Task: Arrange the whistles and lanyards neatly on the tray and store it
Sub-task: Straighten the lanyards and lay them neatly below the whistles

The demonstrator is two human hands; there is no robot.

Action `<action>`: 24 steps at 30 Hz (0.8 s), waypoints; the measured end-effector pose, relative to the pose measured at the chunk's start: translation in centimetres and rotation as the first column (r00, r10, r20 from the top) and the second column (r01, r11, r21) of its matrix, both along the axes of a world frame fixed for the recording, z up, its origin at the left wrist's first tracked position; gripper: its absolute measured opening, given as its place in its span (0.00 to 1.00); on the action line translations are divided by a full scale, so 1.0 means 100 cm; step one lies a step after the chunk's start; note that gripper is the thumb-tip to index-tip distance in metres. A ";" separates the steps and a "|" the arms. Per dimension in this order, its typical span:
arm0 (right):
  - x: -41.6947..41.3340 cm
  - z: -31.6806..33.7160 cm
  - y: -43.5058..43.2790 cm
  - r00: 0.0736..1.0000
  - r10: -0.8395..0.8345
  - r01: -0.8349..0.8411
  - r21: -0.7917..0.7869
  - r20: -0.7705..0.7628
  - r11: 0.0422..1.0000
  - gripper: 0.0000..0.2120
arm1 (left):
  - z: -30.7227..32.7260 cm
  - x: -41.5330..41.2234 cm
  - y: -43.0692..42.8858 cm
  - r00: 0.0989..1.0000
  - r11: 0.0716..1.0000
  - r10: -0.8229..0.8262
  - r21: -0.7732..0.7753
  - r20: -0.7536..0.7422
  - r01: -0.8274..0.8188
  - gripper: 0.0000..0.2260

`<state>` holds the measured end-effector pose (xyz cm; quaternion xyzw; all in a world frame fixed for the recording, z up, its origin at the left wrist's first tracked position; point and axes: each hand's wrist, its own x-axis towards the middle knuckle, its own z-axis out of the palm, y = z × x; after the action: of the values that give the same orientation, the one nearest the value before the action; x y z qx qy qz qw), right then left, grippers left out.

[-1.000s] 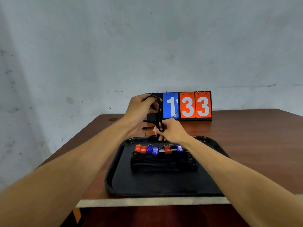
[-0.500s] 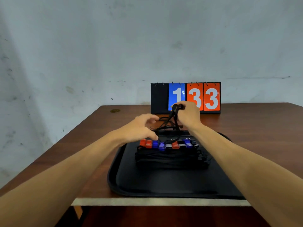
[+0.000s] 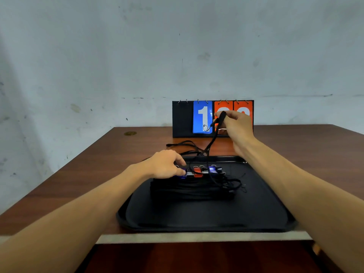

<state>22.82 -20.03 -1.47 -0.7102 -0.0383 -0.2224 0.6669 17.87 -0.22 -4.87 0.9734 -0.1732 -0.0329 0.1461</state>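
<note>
- Black plastic tray [image 3: 197, 219] lies on the brown table [image 3: 98, 164], at its near edge. A folded bundle of lanyards [image 3: 189, 191] lies in the middle of the tray, and a row of whistles [image 3: 201, 171] touches the bundle at its 12 o'clock side.
- Left hand [image 3: 165, 164] rests with bent fingers on the 9 o'clock end of the row and covers the whistles there. Whether it pinches one, I cannot tell.
- Right hand [image 3: 235, 123] is raised at 1 o'clock from the tray, before the orange cards of the scoreboard [image 3: 182, 119]. Its thumb and fingers pinch one black lanyard [image 3: 211, 142], which runs down toward the far rim of the tray.
- Small metal ring [image 3: 205, 127] of this lanyard shows before the blue card.
- Loose lanyards [image 3: 183, 146] lie on the table at 12 o'clock, just beyond the far rim.
- Both hands are well apart, the right one higher and farther away.
- Half a second ago the left hand hovered with spread fingers above the row; now it is down on it, and the orange whistles at that end are hidden.
- Right hand was low at the bottom of the scoreboard; now it is higher and more toward 3 o'clock, and the lanyard is drawn out longer.
</note>
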 end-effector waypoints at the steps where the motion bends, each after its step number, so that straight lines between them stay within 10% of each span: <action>1: -0.002 0.000 -0.001 1.000 0.016 -0.016 0.000 -0.006 1.000 0.07 | -0.001 0.000 0.000 1.000 1.000 0.005 -0.003 -0.004 -0.005 0.16; 8: -0.018 0.005 -0.002 0.995 0.099 -0.098 -0.064 0.016 0.993 0.05 | -0.002 -0.003 -0.002 0.997 0.997 0.048 -0.066 0.067 -0.043 0.18; 16: -0.047 0.030 0.005 0.962 0.199 -0.110 -0.404 0.186 0.908 0.07 | 0.047 -0.032 -0.031 0.983 0.714 -0.100 -0.699 -0.155 -0.038 0.32; 24: -0.099 0.080 0.001 0.925 0.207 0.031 -0.606 0.320 0.795 0.12 | 0.080 -0.076 -0.047 0.992 0.680 0.060 -0.732 0.113 0.043 0.14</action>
<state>12.87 -19.92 6.56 -0.8268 -0.2651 -0.2966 0.3976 10.28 -4.92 3.10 0.8344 -0.1763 0.1021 0.5121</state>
